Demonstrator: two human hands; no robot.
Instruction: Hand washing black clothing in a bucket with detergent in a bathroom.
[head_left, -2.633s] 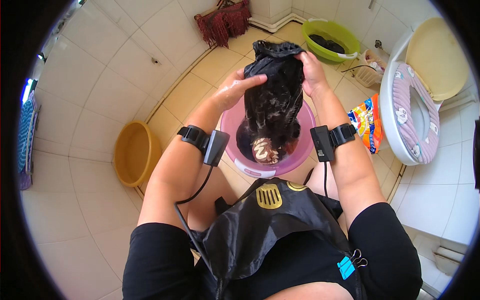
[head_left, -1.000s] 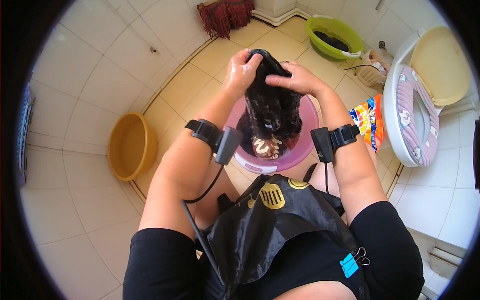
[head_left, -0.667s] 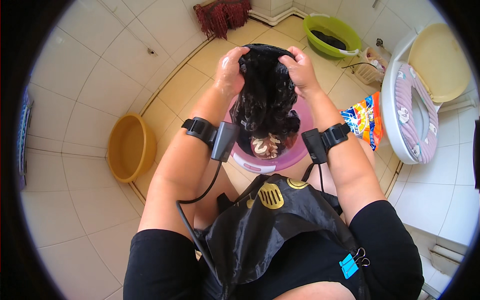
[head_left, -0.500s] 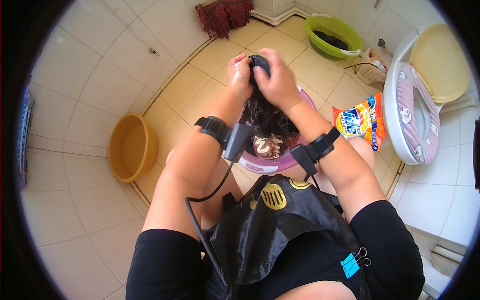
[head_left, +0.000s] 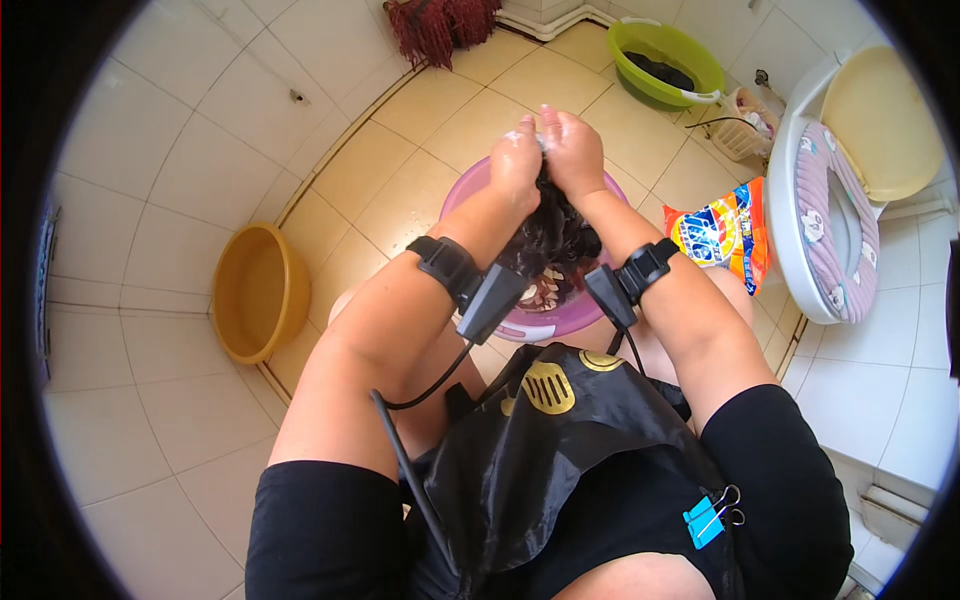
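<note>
Over a pink-purple basin, my left hand and my right hand are closed side by side on a wet black garment. White suds cling to the fingers where the hands meet. The cloth hangs from my grip down into the basin. Beneath it lies a dark brown piece of laundry with a cream print. My forearms hide parts of the basin's sides, and the held portion of the garment is mostly covered by my hands.
An orange detergent bag stands on the right, beside a toilet with a padded seat. A green basin with dark contents and a small basket are at the far right. A yellow basin is left; a dark-red mop head is far back.
My hands have come together, the right one closing alongside the left on the black garment. The top of the garment, visible between them before, is now covered.
</note>
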